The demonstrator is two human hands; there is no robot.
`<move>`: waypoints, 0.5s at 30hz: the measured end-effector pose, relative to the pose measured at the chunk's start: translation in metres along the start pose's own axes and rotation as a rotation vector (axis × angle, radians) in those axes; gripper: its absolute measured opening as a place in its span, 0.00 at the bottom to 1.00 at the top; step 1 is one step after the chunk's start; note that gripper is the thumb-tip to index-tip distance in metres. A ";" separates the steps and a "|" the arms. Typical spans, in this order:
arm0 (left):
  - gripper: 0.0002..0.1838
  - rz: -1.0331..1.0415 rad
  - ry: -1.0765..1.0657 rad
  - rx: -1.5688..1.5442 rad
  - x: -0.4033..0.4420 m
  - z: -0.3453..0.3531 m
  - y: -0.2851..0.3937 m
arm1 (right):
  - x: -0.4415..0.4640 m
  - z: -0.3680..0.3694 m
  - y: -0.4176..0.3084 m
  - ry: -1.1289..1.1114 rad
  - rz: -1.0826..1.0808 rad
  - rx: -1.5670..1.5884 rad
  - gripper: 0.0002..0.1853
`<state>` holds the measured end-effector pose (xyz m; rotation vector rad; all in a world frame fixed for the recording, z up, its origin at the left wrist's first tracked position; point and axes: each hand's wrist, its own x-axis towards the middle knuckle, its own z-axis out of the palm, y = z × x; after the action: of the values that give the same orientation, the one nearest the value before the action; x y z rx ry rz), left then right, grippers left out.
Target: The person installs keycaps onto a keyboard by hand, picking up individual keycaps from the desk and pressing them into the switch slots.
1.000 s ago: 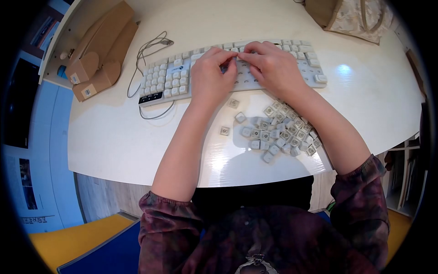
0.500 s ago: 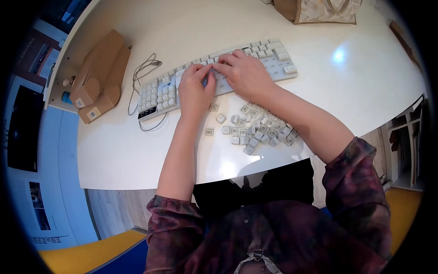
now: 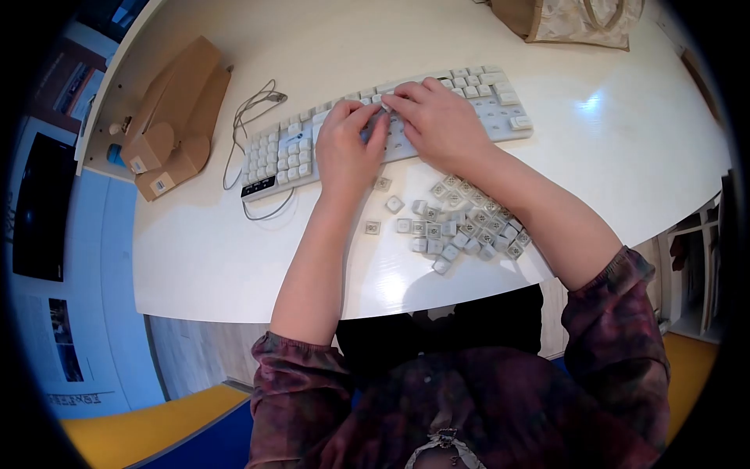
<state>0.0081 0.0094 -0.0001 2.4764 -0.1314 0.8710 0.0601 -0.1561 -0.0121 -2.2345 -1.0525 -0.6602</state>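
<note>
A white keyboard (image 3: 500, 121) lies across the desk, with caps on part of it and bare key positions along its near side. My left hand (image 3: 349, 148) is over its middle, thumb and index finger closed together at the tips. My right hand (image 3: 445, 121) meets it there with its fingers bent into a pinch. A small pale keycap (image 3: 386, 106) shows between the fingertips of both hands, partly hidden by them. Just in front of the keyboard lies a heap of loose keycaps (image 3: 466, 227), some upside down. A few single keycaps (image 3: 373, 227) sit left of the heap.
The keyboard's grey cable (image 3: 234, 148) loops on the left. Brown folded cardboard (image 3: 176, 125) stands at the desk's left edge. A beige patterned bag (image 3: 578, 23) sits at the back right. The white desk (image 3: 211, 266) ends just before my body.
The view has shifted slightly, so the desk things appear a little to the right. My fingertips have parted slightly, and a pale keycap now shows between them.
</note>
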 end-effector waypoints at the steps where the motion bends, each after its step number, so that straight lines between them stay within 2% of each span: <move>1: 0.09 -0.010 -0.001 -0.007 0.000 0.000 0.001 | 0.001 -0.001 0.000 -0.003 0.009 0.019 0.21; 7: 0.08 -0.016 0.007 0.024 0.004 0.006 0.001 | 0.001 -0.001 0.001 0.008 0.037 0.093 0.19; 13: 0.07 -0.178 0.038 -0.166 0.012 -0.002 -0.002 | 0.001 -0.002 0.001 0.051 0.040 0.125 0.19; 15: 0.07 -0.141 -0.003 -0.158 0.011 -0.004 -0.010 | 0.001 -0.003 0.001 0.047 0.050 0.125 0.19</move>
<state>0.0175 0.0210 0.0051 2.3088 -0.0247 0.7670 0.0607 -0.1582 -0.0092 -2.1208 -0.9845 -0.6060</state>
